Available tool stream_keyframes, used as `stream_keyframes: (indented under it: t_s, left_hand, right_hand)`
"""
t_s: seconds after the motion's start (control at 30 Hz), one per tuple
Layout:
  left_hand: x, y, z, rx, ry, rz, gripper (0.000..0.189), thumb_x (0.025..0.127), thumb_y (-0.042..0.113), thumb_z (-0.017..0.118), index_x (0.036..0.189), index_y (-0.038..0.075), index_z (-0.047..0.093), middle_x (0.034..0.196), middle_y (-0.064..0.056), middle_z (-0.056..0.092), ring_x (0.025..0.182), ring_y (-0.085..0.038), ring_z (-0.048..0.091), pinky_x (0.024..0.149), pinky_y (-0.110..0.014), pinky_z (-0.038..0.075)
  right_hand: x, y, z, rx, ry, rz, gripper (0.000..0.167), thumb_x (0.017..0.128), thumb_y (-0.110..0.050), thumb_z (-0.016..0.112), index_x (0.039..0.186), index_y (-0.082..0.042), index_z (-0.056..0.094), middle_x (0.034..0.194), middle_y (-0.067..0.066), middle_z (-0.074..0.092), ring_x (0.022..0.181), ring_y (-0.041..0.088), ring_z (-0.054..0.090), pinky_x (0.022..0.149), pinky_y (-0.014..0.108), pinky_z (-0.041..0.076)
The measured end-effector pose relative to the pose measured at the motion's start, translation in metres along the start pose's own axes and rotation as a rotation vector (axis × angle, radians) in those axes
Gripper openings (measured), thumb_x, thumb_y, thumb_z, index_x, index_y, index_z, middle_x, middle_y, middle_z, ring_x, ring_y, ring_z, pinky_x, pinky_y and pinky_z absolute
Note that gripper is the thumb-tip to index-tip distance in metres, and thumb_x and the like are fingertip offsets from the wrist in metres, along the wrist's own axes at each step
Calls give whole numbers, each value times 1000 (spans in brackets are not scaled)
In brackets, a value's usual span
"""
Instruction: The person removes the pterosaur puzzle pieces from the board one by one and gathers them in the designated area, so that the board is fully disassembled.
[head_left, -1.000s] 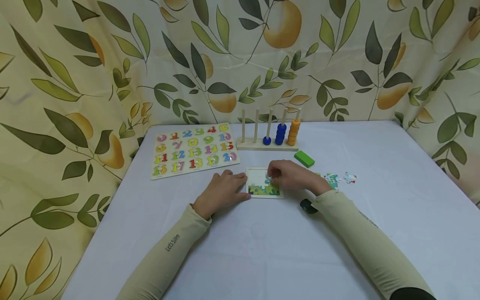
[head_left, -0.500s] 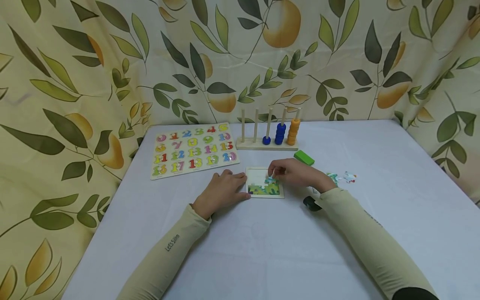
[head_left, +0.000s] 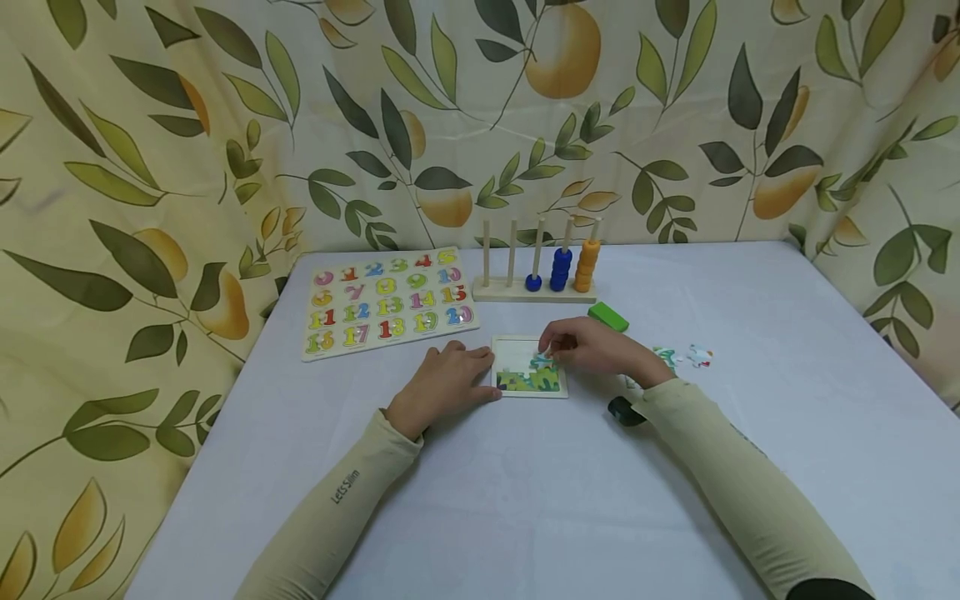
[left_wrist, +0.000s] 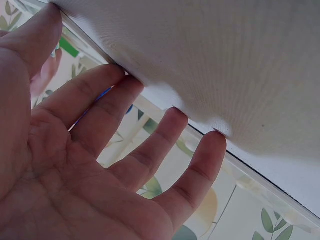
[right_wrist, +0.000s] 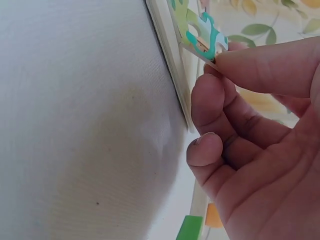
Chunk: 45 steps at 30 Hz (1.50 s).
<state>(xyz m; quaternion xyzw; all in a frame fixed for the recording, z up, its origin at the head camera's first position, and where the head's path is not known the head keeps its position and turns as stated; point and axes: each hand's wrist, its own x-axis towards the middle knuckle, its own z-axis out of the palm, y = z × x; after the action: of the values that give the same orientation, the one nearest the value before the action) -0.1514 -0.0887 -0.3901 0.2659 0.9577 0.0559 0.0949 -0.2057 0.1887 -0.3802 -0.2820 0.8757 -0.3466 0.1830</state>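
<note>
A small framed jigsaw puzzle (head_left: 528, 395) lies flat on the table, its lower part filled with green pieces and its upper left part bare white. My left hand (head_left: 442, 383) rests at its left side, fingers spread, with thumb and fingertips against the frame's edge and the tablecloth. Over the right half of the frame, my right hand (head_left: 596, 346) pinches a puzzle piece (right_wrist: 206, 42) between thumb and index finger. Teal and white markings show on that piece in the right wrist view, right at the pieces inside the frame. The right hand's other fingers are curled.
Loose puzzle pieces (head_left: 701, 356) lie right of the frame, partly behind the right wrist. A green block (head_left: 609, 317) sits beyond that hand. At the back stand a number board (head_left: 405, 289) and a peg counter (head_left: 498, 289) with blue and orange beads. A dark object (head_left: 624, 412) adjoins the right cuff.
My right hand and forearm have shifted slightly to the right, uncovering more of the blue-green piece area inside the frame. The left hand has stayed in place.
</note>
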Motion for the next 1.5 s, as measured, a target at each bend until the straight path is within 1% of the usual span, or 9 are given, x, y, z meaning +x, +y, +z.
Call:
stream_keyframes:
  t_s: [0.13,0.2,0.3,0.53,0.77,0.83,1.07,1.2,1.5]
  left_hand:
    - [-1,0,0,3,5,-1,68,102,54,71,156,15,58,160,0,54,140,-34,52,104,-59,47]
    - [-1,0,0,10,10,-1,68,101,54,71,156,15,59,160,0,55,139,-34,53,103,-58,48]
    - [-2,0,0,17,13,-2,69,101,54,71,156,14,59,160,1,55,139,-34,53,102,-57,49]
    - [-1,0,1,10,9,-4,69,102,54,71,156,15,59,160,1,55,137,-33,53,101,-56,49]
    - [-1,0,1,15,15,-2,69,102,55,70,156,15,58,160,1,54,137,-33,54,101,-56,49]
    - [-1,0,1,15,15,-2,69,102,55,70,156,15,58,160,1,54,138,-33,53,101,-56,49]
    - [-1,1,0,16,15,0,68,102,55,70,156,15,59,160,1,54,137,-33,54,101,-56,49]
    - [-1,0,0,13,14,-1,68,102,55,70,156,15,59,161,1,54,138,-33,53,101,-56,49]
    - [-2,0,0,16,23,1,68,102,54,71,155,14,60,160,1,55,138,-33,53,101,-55,49]
  right_hand:
    - [-1,-2,0,22,29,50,15,104,0,63,113,-4,74,108,6,72,97,25,58,90,43,50]
    - [0,-2,1,30,47,73,14,104,0,63,112,-4,74,109,7,73,97,26,59,91,44,50]
    - [0,-3,3,36,69,85,15,104,1,62,111,-3,74,108,8,73,98,26,60,93,45,51]
    - [-2,-4,5,41,85,52,14,104,2,64,109,-5,75,112,8,74,103,27,62,100,49,52]
    - [-3,-6,9,-8,141,-24,16,102,5,64,111,-3,75,109,8,74,96,27,60,90,44,54]
    - [-3,-7,9,-18,160,-29,16,102,6,64,111,-3,75,108,9,74,95,26,60,89,44,54]
    - [-6,-8,9,1,180,42,13,104,0,63,112,-3,74,110,10,73,98,27,62,91,44,53]
    - [-11,-6,6,9,187,67,12,105,-1,64,112,-2,74,110,11,73,99,27,63,93,45,53]
    - [-33,-5,-5,13,222,125,11,104,-5,66,111,-3,74,108,9,72,98,27,63,89,43,54]
